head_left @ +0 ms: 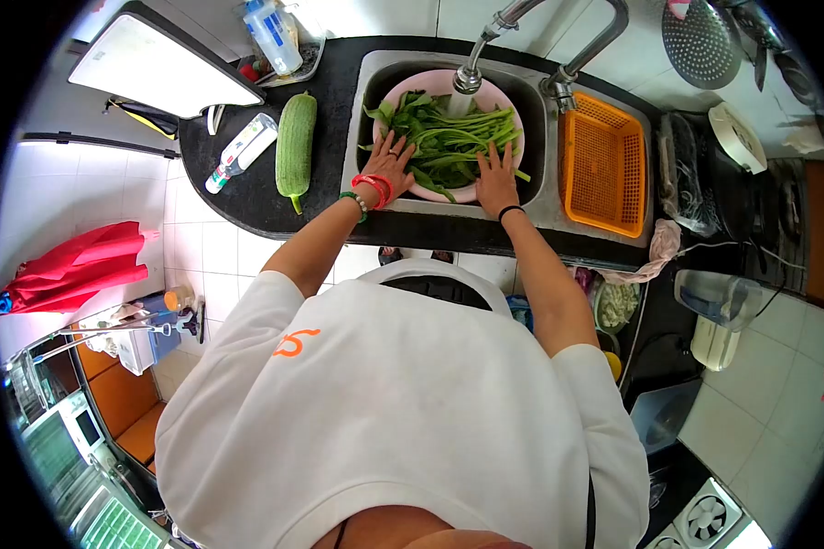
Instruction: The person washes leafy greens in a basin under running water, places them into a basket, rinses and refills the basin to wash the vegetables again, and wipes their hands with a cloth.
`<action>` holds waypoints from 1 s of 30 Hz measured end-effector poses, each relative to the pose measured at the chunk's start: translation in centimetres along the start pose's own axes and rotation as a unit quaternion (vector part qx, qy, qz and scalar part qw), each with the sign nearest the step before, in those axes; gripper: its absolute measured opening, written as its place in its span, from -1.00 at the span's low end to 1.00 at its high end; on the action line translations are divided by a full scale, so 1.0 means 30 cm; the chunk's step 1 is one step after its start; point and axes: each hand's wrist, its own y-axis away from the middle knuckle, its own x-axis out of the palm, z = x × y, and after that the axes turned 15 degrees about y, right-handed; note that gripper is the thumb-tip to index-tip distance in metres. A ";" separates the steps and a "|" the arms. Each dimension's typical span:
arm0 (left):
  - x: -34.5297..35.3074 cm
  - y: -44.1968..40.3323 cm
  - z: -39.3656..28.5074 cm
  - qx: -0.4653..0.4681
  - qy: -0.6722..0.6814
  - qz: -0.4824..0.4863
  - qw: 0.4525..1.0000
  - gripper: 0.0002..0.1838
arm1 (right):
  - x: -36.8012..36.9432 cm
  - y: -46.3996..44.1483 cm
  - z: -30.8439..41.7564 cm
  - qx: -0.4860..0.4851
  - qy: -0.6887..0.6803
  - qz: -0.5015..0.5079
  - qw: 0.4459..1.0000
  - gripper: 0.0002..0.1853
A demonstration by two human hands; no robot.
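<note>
Far left, a red cloth (81, 272) against pale tiles. On the dark counter (220, 203), a white board (163, 62) at the back, then a clear bottle (242, 153) with a label, lying at a slant. Just right of the bottle, a long green gourd (296, 146), lying with the narrow end toward the near edge.

Next, in the sink (538, 151), a pink basin (515, 110) full of leafy greens (430, 133). At the near left side of the basin, the left hand (387, 165), with red bracelets (373, 188) and a green one (355, 203) at the wrist. Fingers spread and extended, laid over leaves at the left of the pile; leaves beyond the fingertips and to the right of them. Above the middle of the greens, the tap head (467, 80), with water running down onto the pile.

At the near right side, the right hand (497, 178), a black band (511, 211) at the wrist. Fingers extended and slightly apart, on the stems; most of the greens to the left, a few stem ends poking out to the right. No telling whether any leaf is pinched beneath either palm.

Farther right, an orange basket (604, 165) with slotted sides, well clear of both hands. Upper right, a hanging skimmer (700, 44).
</note>
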 end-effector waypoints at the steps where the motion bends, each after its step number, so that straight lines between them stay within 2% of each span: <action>1: 0.005 -0.003 0.003 0.006 -0.001 -0.009 1.000 -0.34 | -0.001 -0.002 -0.002 0.000 0.001 -0.001 1.000 -0.43; 30: -0.009 -0.001 -0.004 -0.008 -0.001 0.007 1.000 -0.33 | -0.015 0.000 0.004 0.014 -0.017 0.015 1.000 -0.44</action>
